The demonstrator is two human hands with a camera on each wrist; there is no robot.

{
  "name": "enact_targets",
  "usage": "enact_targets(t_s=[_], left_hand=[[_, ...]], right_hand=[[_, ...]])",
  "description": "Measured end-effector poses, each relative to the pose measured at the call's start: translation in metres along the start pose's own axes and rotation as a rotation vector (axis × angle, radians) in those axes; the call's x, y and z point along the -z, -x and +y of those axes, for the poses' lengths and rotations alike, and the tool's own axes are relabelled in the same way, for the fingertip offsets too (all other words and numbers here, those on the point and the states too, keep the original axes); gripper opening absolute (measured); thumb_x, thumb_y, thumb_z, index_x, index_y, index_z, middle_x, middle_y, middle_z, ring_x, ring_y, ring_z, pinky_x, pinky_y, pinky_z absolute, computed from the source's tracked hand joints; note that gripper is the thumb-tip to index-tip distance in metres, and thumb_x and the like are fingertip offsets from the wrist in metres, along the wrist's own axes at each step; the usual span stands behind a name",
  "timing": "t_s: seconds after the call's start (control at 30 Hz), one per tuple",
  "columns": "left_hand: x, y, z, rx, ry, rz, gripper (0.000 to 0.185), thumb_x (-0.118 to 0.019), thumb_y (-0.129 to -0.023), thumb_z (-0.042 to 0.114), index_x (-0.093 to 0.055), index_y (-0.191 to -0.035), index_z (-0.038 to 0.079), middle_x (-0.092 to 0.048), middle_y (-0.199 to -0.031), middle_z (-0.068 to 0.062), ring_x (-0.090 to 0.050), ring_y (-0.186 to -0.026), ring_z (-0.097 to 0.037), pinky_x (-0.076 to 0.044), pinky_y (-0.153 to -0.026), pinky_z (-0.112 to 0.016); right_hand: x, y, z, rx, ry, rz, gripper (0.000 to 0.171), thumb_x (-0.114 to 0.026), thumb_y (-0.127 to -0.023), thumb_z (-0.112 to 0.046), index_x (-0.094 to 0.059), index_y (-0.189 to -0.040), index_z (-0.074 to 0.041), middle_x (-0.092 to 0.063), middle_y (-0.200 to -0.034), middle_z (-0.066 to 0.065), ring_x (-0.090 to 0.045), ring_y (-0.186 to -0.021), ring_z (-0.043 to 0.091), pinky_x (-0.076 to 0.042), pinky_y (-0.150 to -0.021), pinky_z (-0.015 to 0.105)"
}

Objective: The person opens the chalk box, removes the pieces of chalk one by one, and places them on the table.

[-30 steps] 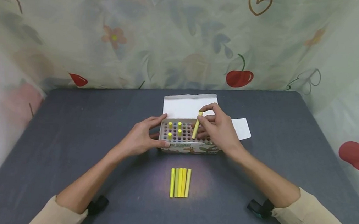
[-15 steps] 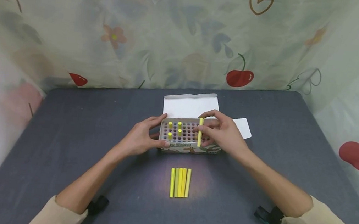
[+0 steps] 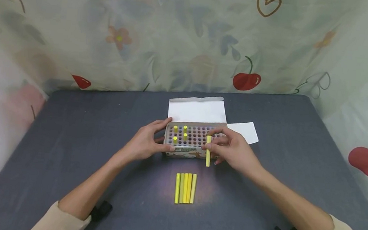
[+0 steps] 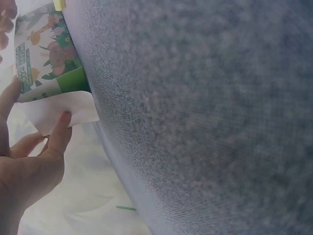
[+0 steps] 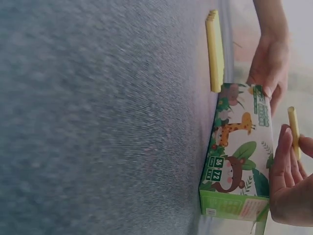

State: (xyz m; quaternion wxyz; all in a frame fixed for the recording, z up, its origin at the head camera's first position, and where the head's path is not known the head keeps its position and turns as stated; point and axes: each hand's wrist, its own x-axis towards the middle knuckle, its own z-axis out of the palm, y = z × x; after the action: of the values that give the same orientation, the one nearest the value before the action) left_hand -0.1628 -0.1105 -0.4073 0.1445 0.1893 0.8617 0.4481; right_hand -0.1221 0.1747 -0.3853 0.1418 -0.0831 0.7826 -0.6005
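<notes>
Yellow chalk stick point(image 3: 208, 150) pinched upright in my right hand point(image 3: 233, 152), row point(image 3: 185, 188) below-left; left hand point(image 3: 145, 142) grips box point(image 3: 185, 151).

The table point(image 3: 71, 127) wears a dark grey cloth, matt, with a fine woven grain that shows plainly in both wrist views. The box point(image 5: 237, 161) is printed card with a slight sheen outside; its open flap point(image 3: 197, 110), at the centre of the head view, is plain white and matt inside. The yellow sticks point(image 3: 185, 188) below it look chalky and dull, and so does the stick point(image 3: 208, 150) pinched in the right hand point(image 3: 233, 152). The backdrop point(image 3: 190, 39) is thin, creased printed sheeting with a soft gloss.
</notes>
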Motion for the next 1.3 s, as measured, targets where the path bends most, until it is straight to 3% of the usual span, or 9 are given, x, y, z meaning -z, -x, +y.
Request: enact_targets(t_s=[0.17,0.5,1.03,1.3], left_hand=[[0.000,0.001,0.001,0.002,-0.001,0.003,0.092,-0.082,-0.084,0.015,-0.028,-0.158,0.019,-0.030,-0.156,-0.018,-0.058,-0.122,-0.038,-0.058,-0.090,-0.036],[0.000,0.001,0.001,0.002,0.012,0.005,0.092,-0.082,-0.084,0.015,-0.028,-0.158,0.018,-0.030,-0.156,-0.018,-0.057,-0.123,-0.038,-0.058,-0.091,-0.036],[-0.001,0.000,-0.001,0.002,0.020,0.006,0.092,-0.082,-0.083,0.013,-0.029,-0.158,0.018,-0.032,-0.155,-0.018,-0.057,-0.123,-0.038,-0.058,-0.091,-0.036],[-0.001,-0.001,0.000,-0.004,0.016,0.009,0.092,-0.082,-0.083,0.013,-0.028,-0.158,0.017,-0.032,-0.154,-0.018,-0.057,-0.124,-0.037,-0.057,-0.092,-0.036]], right_hand=[[-0.002,0.005,0.006,-0.006,0.033,-0.002,0.037,-0.074,-0.091,-0.012,-0.057,-0.122,0.000,-0.072,-0.096,0.022,-0.068,-0.072,0.037,-0.061,-0.062,0.052],[-0.008,0.016,0.012,-0.037,0.029,-0.011,0.033,-0.076,-0.088,-0.008,-0.063,-0.118,-0.004,-0.072,-0.095,0.019,-0.067,-0.061,0.028,-0.061,-0.061,0.053],[-0.023,0.024,0.037,-0.111,-0.039,-0.101,0.035,-0.077,-0.087,-0.008,-0.064,-0.117,0.005,-0.070,-0.088,0.014,-0.069,-0.063,0.027,-0.063,-0.059,0.046],[-0.025,0.025,0.047,-0.124,-0.015,-0.103,0.030,-0.078,-0.086,-0.011,-0.067,-0.111,0.002,-0.073,-0.085,0.012,-0.071,-0.069,0.027,-0.062,-0.055,0.043]])
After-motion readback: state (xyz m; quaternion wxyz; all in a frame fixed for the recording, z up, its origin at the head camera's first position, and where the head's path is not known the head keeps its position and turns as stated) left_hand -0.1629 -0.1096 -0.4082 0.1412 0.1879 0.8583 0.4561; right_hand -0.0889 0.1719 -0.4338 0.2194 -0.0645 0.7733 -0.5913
